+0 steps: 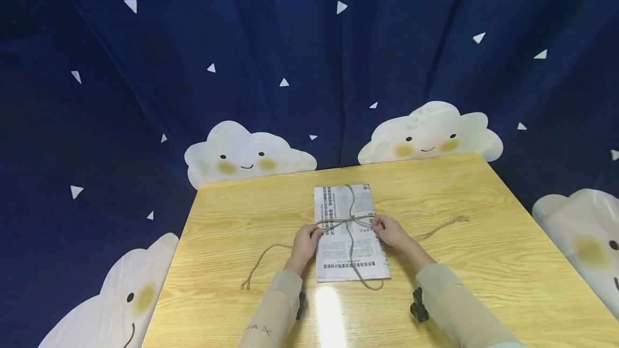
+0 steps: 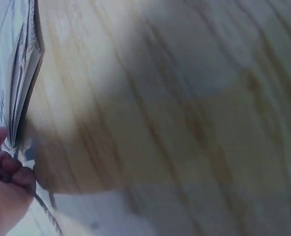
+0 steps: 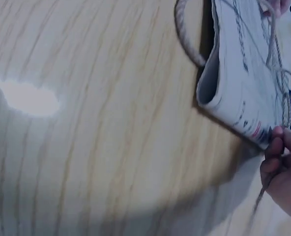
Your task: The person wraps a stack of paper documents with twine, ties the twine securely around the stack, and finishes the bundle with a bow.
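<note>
A flat stack of folded newspaper (image 1: 333,254) lies on the wooden table, with brown twine (image 1: 352,246) running lengthwise and crosswise over it. The strands meet in a knot with loops near the middle of the top face. At the left edge of the bundle, my left hand (image 1: 304,243) pinches the twine between thumb and curled fingers; in the left wrist view a tail of twine (image 2: 47,214) trails out below that hand. My right hand (image 1: 390,231) pinches twine at the right edge, and in the right wrist view the fingers (image 3: 273,160) curl round the strand beside the newspaper's corner.
Loose twine tails lie on the wooden table (image 1: 227,208), one (image 1: 261,259) to the left and one (image 1: 447,224) to the right. Behind the table hangs a dark blue curtain (image 1: 290,31) with printed clouds. Both forearms carry black-fitted straps; light glares near the front.
</note>
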Motion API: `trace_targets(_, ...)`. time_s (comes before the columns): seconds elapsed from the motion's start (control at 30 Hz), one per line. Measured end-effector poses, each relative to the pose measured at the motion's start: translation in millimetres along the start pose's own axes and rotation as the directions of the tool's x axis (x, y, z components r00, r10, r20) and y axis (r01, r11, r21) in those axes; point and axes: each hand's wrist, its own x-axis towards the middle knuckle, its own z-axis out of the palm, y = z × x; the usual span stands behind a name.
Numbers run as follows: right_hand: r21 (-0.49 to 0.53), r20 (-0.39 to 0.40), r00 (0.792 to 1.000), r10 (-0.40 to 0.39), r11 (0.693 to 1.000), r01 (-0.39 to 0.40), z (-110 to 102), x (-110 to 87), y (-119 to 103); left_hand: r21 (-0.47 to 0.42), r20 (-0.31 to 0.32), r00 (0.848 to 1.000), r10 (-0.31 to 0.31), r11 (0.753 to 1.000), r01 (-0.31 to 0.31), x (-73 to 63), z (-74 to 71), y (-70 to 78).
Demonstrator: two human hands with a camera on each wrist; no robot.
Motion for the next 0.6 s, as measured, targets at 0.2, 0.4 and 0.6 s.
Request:
trace_targets(0.2, 0.02, 0.005, 0.999, 0.044, 0.999, -0.044, -9, -2.6, 13, -0.175, -0.059, 0.988, -0.144, 0.976, 0.132, 2.6, -6.9, -2.2)
trace_targets(0.4, 0.097, 0.025, 0.999, 0.035, 0.995, -0.037, -22, -4.6, 25, -0.478, -0.046, 0.974, -0.223, 0.861, 0.175, 5.0, -13.1, -16.2)
trace_targets(0.6, 0.103, 0.019, 1.0, -0.017, 0.995, 0.015, -30, -7.7, 32, -0.598, -0.104, 0.973, -0.205, 0.795, 0.104, 6.9, -15.4, -30.9)
